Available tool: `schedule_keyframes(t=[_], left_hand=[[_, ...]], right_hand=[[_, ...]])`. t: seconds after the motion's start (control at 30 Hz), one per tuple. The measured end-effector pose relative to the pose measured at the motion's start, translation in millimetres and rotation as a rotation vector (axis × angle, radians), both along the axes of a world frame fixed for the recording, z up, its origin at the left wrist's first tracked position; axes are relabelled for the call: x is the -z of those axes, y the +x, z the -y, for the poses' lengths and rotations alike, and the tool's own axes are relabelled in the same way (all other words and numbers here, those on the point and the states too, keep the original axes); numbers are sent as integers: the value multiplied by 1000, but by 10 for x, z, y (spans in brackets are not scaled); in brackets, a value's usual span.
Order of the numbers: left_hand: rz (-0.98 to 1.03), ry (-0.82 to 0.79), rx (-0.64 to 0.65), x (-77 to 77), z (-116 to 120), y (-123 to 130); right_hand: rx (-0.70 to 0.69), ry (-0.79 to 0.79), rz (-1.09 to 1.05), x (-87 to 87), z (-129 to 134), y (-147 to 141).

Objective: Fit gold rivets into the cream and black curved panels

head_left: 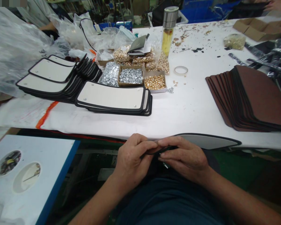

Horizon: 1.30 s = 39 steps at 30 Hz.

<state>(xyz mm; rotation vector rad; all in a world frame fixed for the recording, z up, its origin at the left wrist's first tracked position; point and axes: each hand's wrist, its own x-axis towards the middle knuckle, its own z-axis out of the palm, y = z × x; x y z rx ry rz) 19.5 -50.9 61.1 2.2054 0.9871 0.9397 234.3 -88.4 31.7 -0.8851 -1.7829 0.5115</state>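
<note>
At the table's near edge my left hand is closed, thumb and fingers pinching a thin dark panel edge. My right hand is closed on the same piece, its fingertips almost meeting the left ones. A small shiny metal bit shows below the right fingers; its kind is unclear. Behind the right hand, a grey-faced panel with a black rim leans at the table edge; whether it joins the held piece is hidden. Beyond the hands lies a stack of pale, black-rimmed panels with metal studs at the corners.
Boxes of silver eyelets and gold eyelets stand mid-table, with a tape ring and a bottle nearby. Brown panels are fanned at right. More pale panels and plastic bags lie left. A white board is lower left.
</note>
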Motion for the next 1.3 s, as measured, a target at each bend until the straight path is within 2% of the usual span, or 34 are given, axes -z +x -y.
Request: schedule_keyframes(t=[0.13, 0.27, 0.37, 0.5, 0.77, 0.93, 1.13, 1.2, 1.3], left_hand=[[71, -315, 66, -72, -31, -12], [141, -557, 84, -58, -49, -23], [204, -674, 69, -23, -37, -27], [259, -745, 74, -6, -14, -22], [247, -703, 54, -64, 7, 8], [163, -536, 25, -114, 60, 25], [139, -350, -13, -130, 146, 55], [131, -301, -23, -124, 166, 58], [121, -276, -54, -114, 181, 50]], right_hand=[[22, -69, 1, -4, -64, 6], [-11, -138, -8, 7, -105, -1], [-13, -163, -19, 10, -97, -13], [-15, -182, -25, -8, -68, -20], [0, -243, -27, -50, -82, -10], [2, -288, -25, -64, -87, -22], [37, -435, -185, -14, -52, -69], [19, -376, -113, -10, -59, -68], [15, -199, -1, -18, -82, -65]])
